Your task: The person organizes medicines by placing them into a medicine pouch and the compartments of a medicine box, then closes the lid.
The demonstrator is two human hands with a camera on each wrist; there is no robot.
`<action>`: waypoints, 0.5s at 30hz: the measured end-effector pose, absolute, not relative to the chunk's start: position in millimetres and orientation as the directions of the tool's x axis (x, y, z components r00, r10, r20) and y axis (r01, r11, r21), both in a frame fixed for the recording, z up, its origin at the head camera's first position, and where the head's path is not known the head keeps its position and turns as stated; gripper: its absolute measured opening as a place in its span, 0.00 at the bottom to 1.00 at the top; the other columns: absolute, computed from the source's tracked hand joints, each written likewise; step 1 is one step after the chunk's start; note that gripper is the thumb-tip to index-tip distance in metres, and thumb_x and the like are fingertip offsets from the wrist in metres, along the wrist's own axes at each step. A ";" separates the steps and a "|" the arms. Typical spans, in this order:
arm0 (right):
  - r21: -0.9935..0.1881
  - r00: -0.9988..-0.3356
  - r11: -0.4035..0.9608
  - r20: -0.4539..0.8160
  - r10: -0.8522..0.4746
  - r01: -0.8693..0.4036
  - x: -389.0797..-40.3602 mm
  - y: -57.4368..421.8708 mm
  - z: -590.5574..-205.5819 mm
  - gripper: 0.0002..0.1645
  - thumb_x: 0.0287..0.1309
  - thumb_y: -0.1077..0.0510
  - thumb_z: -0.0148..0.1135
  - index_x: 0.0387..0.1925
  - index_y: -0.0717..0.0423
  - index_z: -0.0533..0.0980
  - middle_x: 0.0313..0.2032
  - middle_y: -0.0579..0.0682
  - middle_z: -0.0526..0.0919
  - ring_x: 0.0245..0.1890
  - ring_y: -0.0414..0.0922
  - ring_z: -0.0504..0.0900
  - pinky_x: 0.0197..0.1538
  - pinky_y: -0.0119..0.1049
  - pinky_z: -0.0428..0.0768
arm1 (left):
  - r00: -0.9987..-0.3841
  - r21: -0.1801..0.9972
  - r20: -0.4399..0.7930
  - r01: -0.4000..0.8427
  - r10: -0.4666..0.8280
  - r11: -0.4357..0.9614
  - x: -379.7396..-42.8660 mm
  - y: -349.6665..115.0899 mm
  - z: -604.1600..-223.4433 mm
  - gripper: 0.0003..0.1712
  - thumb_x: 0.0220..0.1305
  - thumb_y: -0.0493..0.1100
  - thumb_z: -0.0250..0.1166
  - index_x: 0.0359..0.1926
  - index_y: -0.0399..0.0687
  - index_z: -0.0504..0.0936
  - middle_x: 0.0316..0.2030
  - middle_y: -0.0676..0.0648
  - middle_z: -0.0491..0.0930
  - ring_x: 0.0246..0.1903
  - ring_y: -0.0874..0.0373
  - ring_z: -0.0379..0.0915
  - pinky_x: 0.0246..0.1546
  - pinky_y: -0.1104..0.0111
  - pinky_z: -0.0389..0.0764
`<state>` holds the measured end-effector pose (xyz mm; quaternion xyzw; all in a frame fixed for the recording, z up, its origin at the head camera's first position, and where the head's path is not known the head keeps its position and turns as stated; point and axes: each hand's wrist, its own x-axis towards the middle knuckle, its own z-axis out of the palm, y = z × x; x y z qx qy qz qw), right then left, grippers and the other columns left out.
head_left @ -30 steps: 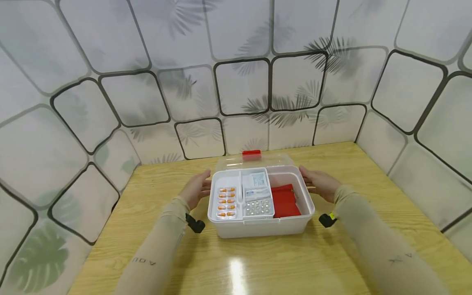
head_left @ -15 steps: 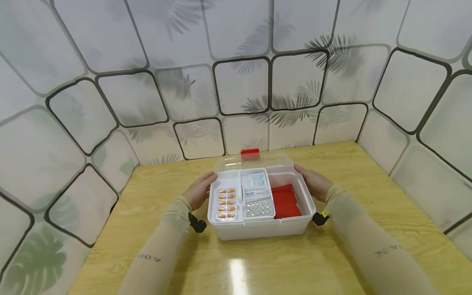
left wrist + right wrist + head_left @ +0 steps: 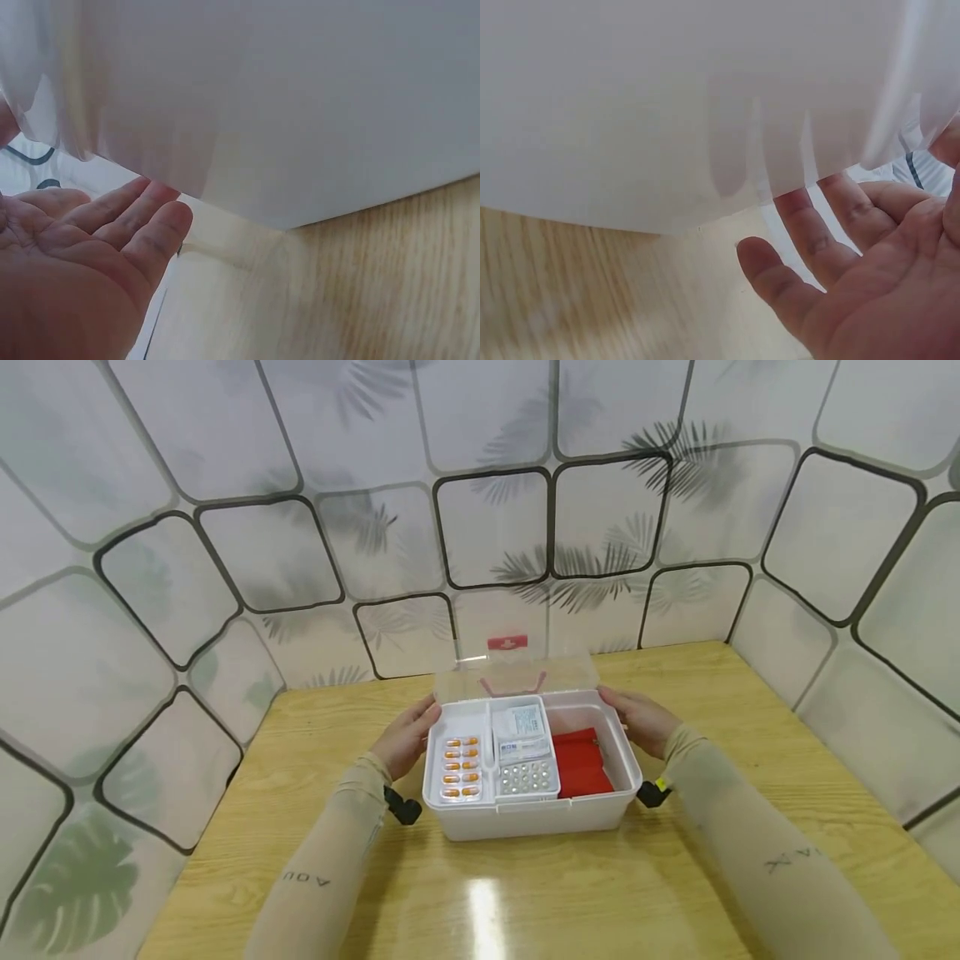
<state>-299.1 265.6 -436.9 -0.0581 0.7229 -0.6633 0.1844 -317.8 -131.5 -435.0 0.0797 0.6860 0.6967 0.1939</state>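
A white plastic medicine box stands on the table, its clear hinged lid tilted up at the back with a red clasp. My left hand is at the box's back left corner, and my right hand mirrors it at the back right. Both wrist views show fairly straight fingers reaching behind the box's end walls; some fingertips are hidden. Inside, a white tray carries an orange capsule blister, a tablet blister and small packets. A red pouch lies in the right compartment.
The box rests on a light wooden table. Patterned wall covering encloses the table at the back and both sides. A black wrist camera sits near the box's left end, and another wrist camera near its right end.
Both hands have moved inward from beside the box to its back corners. The lid has swung upward from lying back, and its red clasp has risen. The box has barely moved.
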 end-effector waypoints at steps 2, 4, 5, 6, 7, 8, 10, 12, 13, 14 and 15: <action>-0.983 -0.926 0.105 -0.180 -0.332 0.153 -298.4 264.6 -434.9 0.38 0.73 0.41 0.41 0.73 0.58 0.51 0.68 0.61 0.60 0.68 0.59 0.57 0.67 0.60 0.56 | -0.912 0.988 -0.141 -0.152 0.384 0.001 -318.1 -131.8 -434.9 0.36 0.76 0.46 0.46 0.76 0.47 0.39 0.71 0.38 0.53 0.67 0.46 0.58 0.65 0.57 0.63; -0.985 -0.929 0.104 -0.165 -0.331 0.137 -297.3 263.5 -433.5 0.37 0.74 0.44 0.41 0.75 0.53 0.46 0.71 0.60 0.55 0.70 0.60 0.53 0.67 0.61 0.53 | -0.912 0.991 -0.123 -0.136 0.392 -0.006 -318.2 -132.4 -435.1 0.36 0.76 0.45 0.47 0.76 0.50 0.40 0.71 0.37 0.54 0.66 0.45 0.59 0.64 0.57 0.64; -0.986 -0.932 0.098 -0.158 -0.327 0.133 -296.8 262.8 -433.1 0.37 0.74 0.45 0.42 0.76 0.51 0.44 0.72 0.59 0.53 0.70 0.60 0.52 0.67 0.61 0.52 | -0.912 0.992 -0.112 -0.125 0.394 -0.007 -318.3 -132.7 -435.2 0.36 0.76 0.45 0.47 0.76 0.52 0.40 0.71 0.37 0.55 0.66 0.45 0.60 0.64 0.57 0.64; -0.988 -0.934 0.098 -0.145 -0.326 0.119 -296.6 262.4 -432.8 0.37 0.74 0.45 0.42 0.76 0.50 0.44 0.72 0.59 0.53 0.70 0.59 0.53 0.67 0.61 0.53 | -0.912 0.994 -0.100 -0.111 0.399 -0.005 -318.3 -132.9 -435.1 0.36 0.75 0.44 0.48 0.76 0.53 0.41 0.71 0.38 0.54 0.66 0.45 0.59 0.64 0.56 0.64; -0.990 -0.937 0.092 -0.131 -0.325 0.106 -296.5 261.9 -432.4 0.37 0.74 0.46 0.43 0.76 0.49 0.44 0.72 0.59 0.53 0.69 0.58 0.55 0.67 0.60 0.55 | -0.912 0.996 -0.086 -0.094 0.400 0.002 -318.4 -133.4 -435.0 0.36 0.75 0.44 0.48 0.76 0.54 0.41 0.71 0.38 0.54 0.66 0.45 0.59 0.64 0.56 0.65; -0.992 -0.939 0.088 -0.116 -0.325 0.092 -296.7 261.7 -432.2 0.36 0.74 0.47 0.43 0.76 0.47 0.44 0.72 0.60 0.54 0.68 0.57 0.57 0.67 0.58 0.57 | -0.914 0.997 -0.072 -0.076 0.400 0.004 -318.7 -133.5 -434.8 0.37 0.75 0.44 0.48 0.76 0.54 0.41 0.71 0.38 0.54 0.67 0.45 0.59 0.63 0.55 0.65; -0.994 -0.945 0.088 -0.084 -0.317 0.059 -297.6 261.6 -431.9 0.36 0.74 0.47 0.43 0.76 0.46 0.45 0.71 0.60 0.57 0.65 0.52 0.63 0.65 0.52 0.64 | -0.918 0.999 -0.041 -0.043 0.395 0.005 -319.4 -133.6 -434.0 0.37 0.74 0.43 0.50 0.76 0.54 0.42 0.71 0.39 0.54 0.67 0.46 0.58 0.63 0.55 0.65; -0.996 -0.948 0.081 -0.049 -0.314 0.025 -299.1 261.3 -431.7 0.35 0.74 0.49 0.43 0.76 0.46 0.45 0.69 0.61 0.59 0.60 0.45 0.70 0.61 0.45 0.70 | -0.925 1.000 -0.011 -0.004 0.380 0.019 -320.1 -133.6 -433.3 0.38 0.73 0.43 0.52 0.76 0.52 0.44 0.71 0.39 0.55 0.67 0.46 0.58 0.63 0.54 0.65; -0.997 -0.950 0.080 -0.036 -0.309 0.012 -299.9 261.1 -431.6 0.35 0.74 0.50 0.43 0.76 0.46 0.46 0.69 0.62 0.60 0.57 0.42 0.73 0.58 0.41 0.73 | -0.929 0.999 0.003 0.014 0.370 0.029 -320.4 -133.7 -433.0 0.38 0.73 0.42 0.53 0.76 0.51 0.44 0.71 0.39 0.55 0.67 0.46 0.58 0.63 0.54 0.65; -0.997 -0.951 0.077 -0.022 -0.308 -0.002 -300.6 260.8 -431.6 0.35 0.74 0.51 0.44 0.76 0.46 0.46 0.68 0.62 0.61 0.54 0.40 0.75 0.55 0.38 0.75 | -0.934 0.999 0.015 0.030 0.358 0.035 -320.6 -133.8 -432.9 0.37 0.72 0.42 0.54 0.76 0.49 0.46 0.71 0.39 0.56 0.67 0.46 0.58 0.63 0.54 0.65; -0.997 -0.951 0.072 -0.009 -0.308 -0.014 -301.1 260.4 -431.5 0.35 0.74 0.52 0.44 0.76 0.46 0.46 0.68 0.63 0.61 0.52 0.38 0.77 0.53 0.36 0.76 | -0.938 0.998 0.027 0.046 0.345 0.048 -320.9 -134.0 -433.1 0.37 0.72 0.41 0.55 0.75 0.48 0.48 0.70 0.38 0.57 0.67 0.46 0.58 0.63 0.54 0.65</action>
